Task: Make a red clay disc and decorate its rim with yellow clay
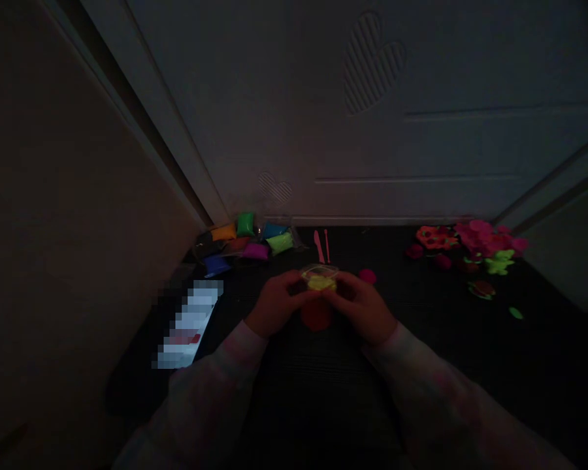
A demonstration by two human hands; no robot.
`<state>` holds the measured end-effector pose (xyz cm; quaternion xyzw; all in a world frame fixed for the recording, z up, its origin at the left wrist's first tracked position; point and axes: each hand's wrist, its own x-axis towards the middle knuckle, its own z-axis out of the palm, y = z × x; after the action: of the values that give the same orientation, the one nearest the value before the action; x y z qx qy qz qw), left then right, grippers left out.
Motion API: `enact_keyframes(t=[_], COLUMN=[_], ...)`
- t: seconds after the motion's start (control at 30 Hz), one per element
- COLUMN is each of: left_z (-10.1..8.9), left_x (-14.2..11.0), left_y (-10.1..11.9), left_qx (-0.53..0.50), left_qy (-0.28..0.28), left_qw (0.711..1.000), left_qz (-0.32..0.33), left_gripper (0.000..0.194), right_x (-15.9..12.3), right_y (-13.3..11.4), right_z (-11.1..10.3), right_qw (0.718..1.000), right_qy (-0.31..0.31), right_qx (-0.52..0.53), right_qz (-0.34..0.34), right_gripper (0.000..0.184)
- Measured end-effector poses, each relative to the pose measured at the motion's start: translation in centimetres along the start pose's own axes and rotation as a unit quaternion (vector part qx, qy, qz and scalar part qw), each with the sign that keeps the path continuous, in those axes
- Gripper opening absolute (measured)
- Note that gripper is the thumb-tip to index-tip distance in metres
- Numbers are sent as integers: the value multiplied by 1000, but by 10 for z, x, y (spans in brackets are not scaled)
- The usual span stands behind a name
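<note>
In the dim head view, my left hand (273, 305) and my right hand (365, 305) meet over the middle of the dark table. Between them, the fingers of both grip a small clear plastic packet with yellow clay (322, 283) inside. Just below the fingertips lies a flat orange-red clay disc (316, 317). A magenta clay ball (368, 277) rests beyond my right hand. Two pink modelling tools, a knife (318, 248) and a thin stick (327, 247), lie behind the packet.
Several coloured clay packets (255, 250) are piled at the back left. A lit phone (189, 326) lies at the left. Pink clay flowers (480, 236), a yellow-green clay figure (500, 262) and a green clay piece (516, 313) sit at the right. A white panel (294, 117) rises behind.
</note>
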<state>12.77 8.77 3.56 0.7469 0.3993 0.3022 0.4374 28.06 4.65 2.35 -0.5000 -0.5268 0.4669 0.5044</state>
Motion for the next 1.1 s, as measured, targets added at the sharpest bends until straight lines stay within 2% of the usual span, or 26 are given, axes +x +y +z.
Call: enact_keyframes(t=[0.1,0.2,0.33,0.63,0.7,0.83,0.97,1.1], left_z=[-3,-5,-6,-6,-6,-6,-7,-8], left_x=[-1,-3,-5,-5,-5,-5,-5,-6], left_y=[0,2,3,2,2,3,5,6], left_qx=[56,71,77,77,83,61,-19,-121], left_qy=[0,-15,-34,-38,-40,-49,-77,-86], left_qw=[997,993,990,988,989,994,997,987], left_qz=[48,88,110,125,117,80,13,-53], left_gripper=[29,27,22,12,14,19,20,26], right_x=[-1,-2,-4,-5,-5,-5,-5,-6], right_y=[-4,-8,-10,-7,-7,-10,-16,-15], right_z=[-5,-7,-6,-5,-5,-5,-8,-12], right_qw=[993,987,984,986,988,992,993,986], right_qy=[-12,-12,-18,-35,-35,-62,-104,-131], right_qx=[-108,-154,-167,-158,-145,-111,-54,50], right_qz=[-39,-55,-51,-45,-39,-21,31,86], right_gripper=[25,25,22,8,5,13,20,23])
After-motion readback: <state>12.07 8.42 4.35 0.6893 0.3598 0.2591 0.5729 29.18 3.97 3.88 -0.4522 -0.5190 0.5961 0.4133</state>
